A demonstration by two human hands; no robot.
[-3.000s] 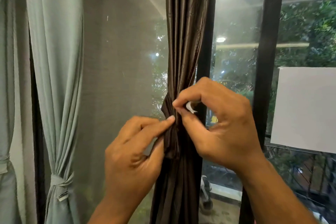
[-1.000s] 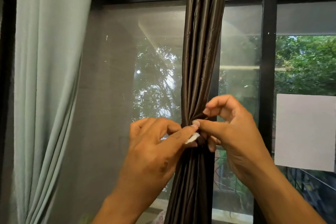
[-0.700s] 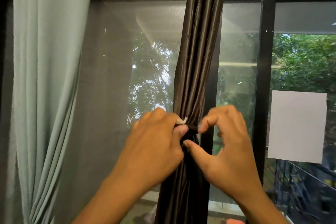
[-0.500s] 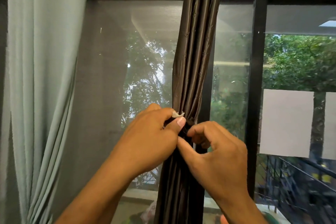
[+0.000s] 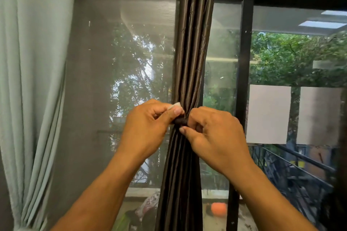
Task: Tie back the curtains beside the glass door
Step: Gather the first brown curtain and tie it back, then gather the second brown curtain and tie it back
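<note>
A dark brown curtain hangs gathered into a narrow bunch in front of the glass door. A dark tie-back band wraps its waist. My left hand pinches the band's left end, where a small white tab shows above my thumb. My right hand grips the band from the right, fingers curled against the fabric. Both hands meet at the curtain's middle.
A pale green curtain hangs at the left, gathered low. A black door frame post stands right of the brown curtain. Two white sheets are stuck on the right pane. Railings and trees lie outside.
The view has shifted slightly. Both hands stayed at the curtain's waist; the right hand moved up level with the left and closed onto the band.
</note>
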